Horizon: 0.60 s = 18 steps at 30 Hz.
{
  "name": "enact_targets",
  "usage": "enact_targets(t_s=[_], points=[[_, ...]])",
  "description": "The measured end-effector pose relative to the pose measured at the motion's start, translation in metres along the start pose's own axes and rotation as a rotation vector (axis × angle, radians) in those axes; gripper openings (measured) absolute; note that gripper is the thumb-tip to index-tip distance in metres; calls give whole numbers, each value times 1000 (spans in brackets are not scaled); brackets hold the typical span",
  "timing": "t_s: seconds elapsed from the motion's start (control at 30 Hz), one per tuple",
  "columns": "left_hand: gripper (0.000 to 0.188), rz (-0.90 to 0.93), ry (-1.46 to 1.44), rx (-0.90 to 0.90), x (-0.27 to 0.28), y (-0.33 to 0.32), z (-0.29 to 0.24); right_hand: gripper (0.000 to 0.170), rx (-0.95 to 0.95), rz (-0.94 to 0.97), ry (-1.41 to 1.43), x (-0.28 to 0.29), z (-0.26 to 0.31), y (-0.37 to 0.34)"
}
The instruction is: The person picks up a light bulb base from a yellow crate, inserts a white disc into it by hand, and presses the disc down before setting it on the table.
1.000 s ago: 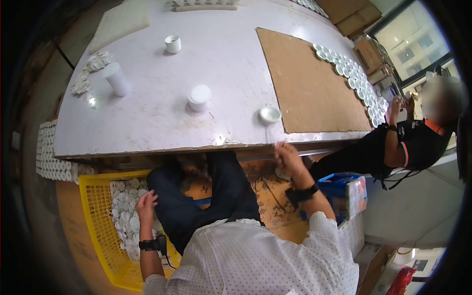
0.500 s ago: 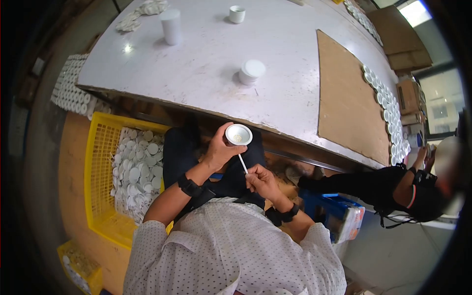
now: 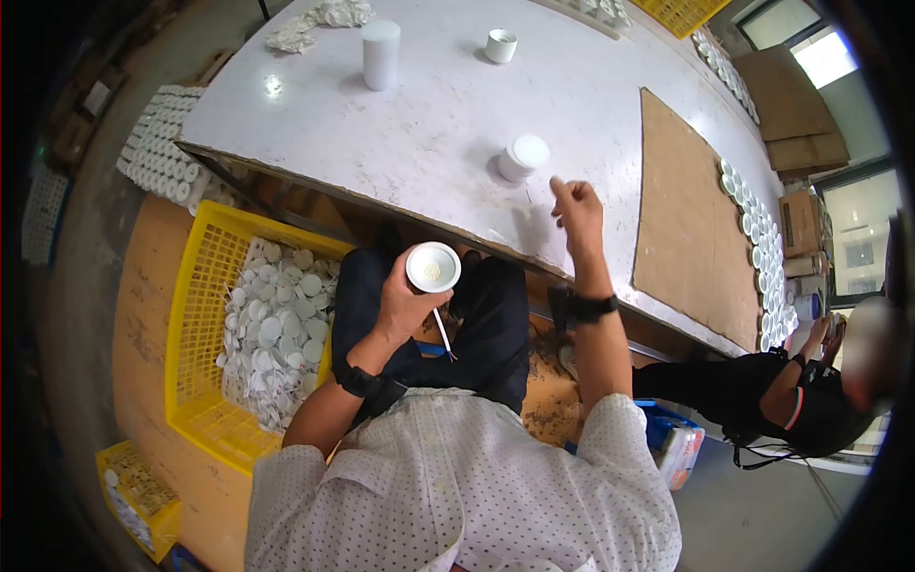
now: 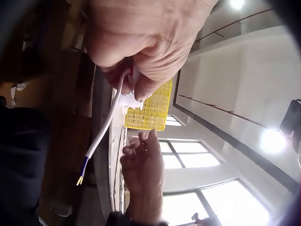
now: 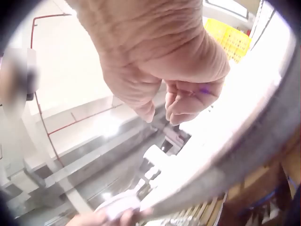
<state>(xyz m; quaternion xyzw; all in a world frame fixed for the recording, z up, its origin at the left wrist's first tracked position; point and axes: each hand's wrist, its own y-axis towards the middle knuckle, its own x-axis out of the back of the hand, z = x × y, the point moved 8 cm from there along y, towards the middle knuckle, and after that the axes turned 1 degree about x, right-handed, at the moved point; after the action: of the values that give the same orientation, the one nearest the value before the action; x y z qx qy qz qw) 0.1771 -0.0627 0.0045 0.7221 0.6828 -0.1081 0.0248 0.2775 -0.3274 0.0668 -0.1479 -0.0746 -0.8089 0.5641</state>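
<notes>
My left hand (image 3: 398, 310) grips a round white downlight (image 3: 416, 270) above my lap, its open face and yellowish centre turned up. A white cable (image 3: 443, 336) hangs from the downlight; in the left wrist view the cable (image 4: 104, 125) ends in bare wire tips. Over the table's front edge, my right hand (image 3: 579, 219) reaches out with fingers loosely bent and nothing in them. Just left of those fingers stands a short white tub with a flat round top (image 3: 524, 158). The right wrist view shows the same hand (image 5: 155, 56) with a gap between thumb and fingers.
A yellow crate (image 3: 191, 362) of white discs stands on the floor at left. On the table (image 3: 429, 143) are a tall white cylinder (image 3: 381, 59), a small white cup (image 3: 500, 46) and a cardboard sheet (image 3: 691, 219) with rows of round white pieces. Another person (image 3: 810, 400) is at right.
The downlight went from the table's edge, its cable at my right hand, into my left hand over my lap. My right hand then let go of the cable and moved up over the table.
</notes>
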Motion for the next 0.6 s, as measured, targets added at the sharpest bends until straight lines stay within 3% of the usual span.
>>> enact_targets(t_s=[0.13,0.27,0.6], points=[[65,-12,15,3,9,-8,12,28,-195,37,-52,-19,-5,39],[65,-55,-13,32,25,-10,23,28,-185,154,174,-32,-22,53],[64,-20,27,22,19,-11,25,21,-133,118,409,-19,-20,41]])
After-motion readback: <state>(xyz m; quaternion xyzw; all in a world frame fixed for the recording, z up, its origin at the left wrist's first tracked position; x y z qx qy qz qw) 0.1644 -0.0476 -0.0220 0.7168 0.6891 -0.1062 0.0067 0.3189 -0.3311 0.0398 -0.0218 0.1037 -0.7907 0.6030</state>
